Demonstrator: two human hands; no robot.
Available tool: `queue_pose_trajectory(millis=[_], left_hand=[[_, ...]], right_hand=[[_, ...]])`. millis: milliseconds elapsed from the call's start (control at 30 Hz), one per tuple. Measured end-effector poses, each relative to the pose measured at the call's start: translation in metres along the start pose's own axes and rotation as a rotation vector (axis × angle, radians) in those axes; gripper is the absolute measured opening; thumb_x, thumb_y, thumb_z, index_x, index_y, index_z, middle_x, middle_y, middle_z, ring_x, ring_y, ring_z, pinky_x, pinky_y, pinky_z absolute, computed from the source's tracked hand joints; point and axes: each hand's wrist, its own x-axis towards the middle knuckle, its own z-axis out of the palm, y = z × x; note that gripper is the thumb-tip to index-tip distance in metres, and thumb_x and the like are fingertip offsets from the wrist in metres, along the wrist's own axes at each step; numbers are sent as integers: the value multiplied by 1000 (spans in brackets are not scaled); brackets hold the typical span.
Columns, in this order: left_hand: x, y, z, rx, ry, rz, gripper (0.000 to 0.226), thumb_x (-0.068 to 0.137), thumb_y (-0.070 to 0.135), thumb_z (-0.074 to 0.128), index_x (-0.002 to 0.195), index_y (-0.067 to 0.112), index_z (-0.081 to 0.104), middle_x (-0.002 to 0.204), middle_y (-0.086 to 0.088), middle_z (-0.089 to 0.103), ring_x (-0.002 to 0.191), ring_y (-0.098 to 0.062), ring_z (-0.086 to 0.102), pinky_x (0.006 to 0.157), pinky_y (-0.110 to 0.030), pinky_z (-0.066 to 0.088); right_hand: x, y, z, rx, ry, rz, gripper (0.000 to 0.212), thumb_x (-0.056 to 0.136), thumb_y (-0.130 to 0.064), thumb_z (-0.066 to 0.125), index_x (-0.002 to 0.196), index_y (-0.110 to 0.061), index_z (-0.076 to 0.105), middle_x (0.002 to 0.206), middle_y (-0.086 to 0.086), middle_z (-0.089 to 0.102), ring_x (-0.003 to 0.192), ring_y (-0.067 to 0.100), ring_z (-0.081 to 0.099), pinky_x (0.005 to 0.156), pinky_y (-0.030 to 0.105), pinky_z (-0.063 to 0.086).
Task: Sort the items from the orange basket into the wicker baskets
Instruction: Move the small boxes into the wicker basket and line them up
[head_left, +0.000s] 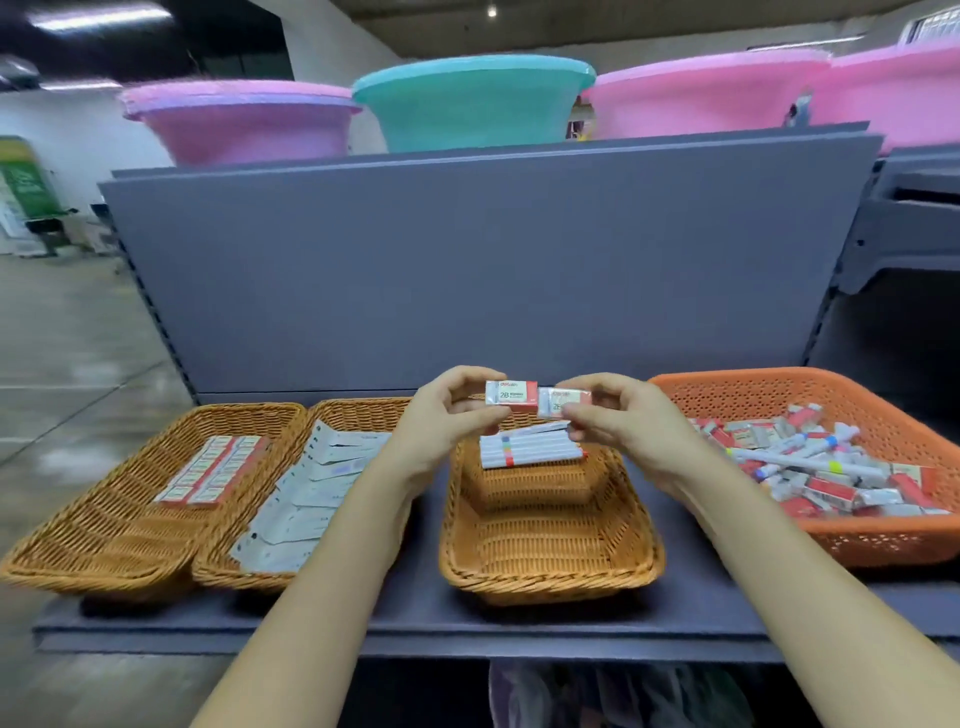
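Note:
Above the right wicker basket (550, 566), my left hand (447, 415) pinches a red-and-white 2B eraser (511, 397). My right hand (618, 415) pinches a second eraser (563, 402) beside it, and the two packs touch end to end. The orange basket (779, 392) at the right holds a loose heap of erasers and white markers (810, 460). Rows of erasers (213, 470) lie in the left wicker basket (93, 556). White flat packs (306, 488) fill the middle wicker basket (358, 413). White markers (530, 449) lie at the back of the right one.
All the baskets stand on a grey shelf (415, 618) with a grey back panel (467, 270). On the upper shelf stand pink tubs (244, 124) and a teal tub (472, 104). Concrete floor stretches away at the left.

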Motion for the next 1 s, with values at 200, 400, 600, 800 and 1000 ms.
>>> queue_pose_trajectory(millis=[200, 400, 600, 800, 1000], left_hand=[[-31, -11, -92, 47, 47, -44, 28, 83, 1, 68, 103, 19, 62, 94, 4, 71, 80, -3, 66, 70, -18, 52], [-52, -22, -171, 105, 122, -76, 29, 82, 5, 70, 103, 23, 62, 95, 5, 70, 81, -4, 66, 73, -20, 53], [-61, -33, -223, 167, 195, -95, 27, 82, 5, 70, 103, 19, 62, 98, 2, 69, 79, -2, 65, 72, -19, 53], [-68, -42, -266, 284, 251, -168, 26, 84, 9, 69, 100, 26, 58, 94, 5, 68, 79, -2, 64, 72, -18, 54], [-75, -52, -312, 300, 260, -254, 22, 86, 12, 68, 102, 22, 58, 99, 2, 66, 90, -9, 64, 75, -22, 55]], right_hand=[[13, 2, 95, -132, -82, -12, 30, 80, 3, 68, 108, -7, 64, 95, 9, 70, 77, 11, 68, 70, 19, 56], [38, 2, 171, -634, -83, -201, 27, 83, -24, 70, 109, -20, 63, 97, -6, 65, 80, 8, 61, 74, 23, 50], [74, 4, 221, -800, -222, -308, 24, 87, -34, 63, 110, -26, 59, 100, -10, 61, 84, 4, 54, 67, 12, 40], [103, 8, 266, -816, -363, -349, 28, 88, -37, 61, 112, -23, 58, 104, -9, 61, 88, 7, 55, 70, 21, 48], [122, 15, 311, -867, -425, -358, 31, 89, -39, 59, 116, -24, 55, 106, -13, 55, 88, 2, 50, 60, 11, 38]])
